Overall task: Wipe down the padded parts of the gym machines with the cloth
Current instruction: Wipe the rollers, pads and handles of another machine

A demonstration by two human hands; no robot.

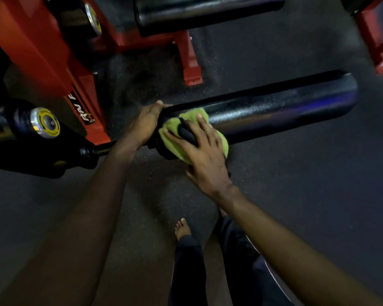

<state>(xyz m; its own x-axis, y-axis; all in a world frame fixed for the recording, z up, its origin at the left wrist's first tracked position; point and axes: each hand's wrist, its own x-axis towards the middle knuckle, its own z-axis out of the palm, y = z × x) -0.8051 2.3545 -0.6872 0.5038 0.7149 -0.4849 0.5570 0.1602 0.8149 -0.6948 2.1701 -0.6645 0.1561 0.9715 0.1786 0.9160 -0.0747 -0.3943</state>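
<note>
1. The padded roller (274,111) is black and lies level above the floor (307,195), running from the middle of the view out to the right.
2. The left hand (144,124) grips the roller's left end, with the fingers curled over the pad and the thumb on top.
3. The green cloth (171,143) is draped over the roller just right of that hand.
4. The right hand (202,155) lies flat on the cloth with its fingers spread wide, pressing it against the pad.
5. A small black piece (186,133) shows between the thumb and forefinger; I cannot tell what it is.
6. A red frame (42,51) stands to the left, with a silver and yellow cap (45,123) on a black arm beside it.
7. A second black pad (208,12) lies at the top edge, well apart from the roller.
8. A bare foot (182,228) stands on the floor below the hands.
</note>
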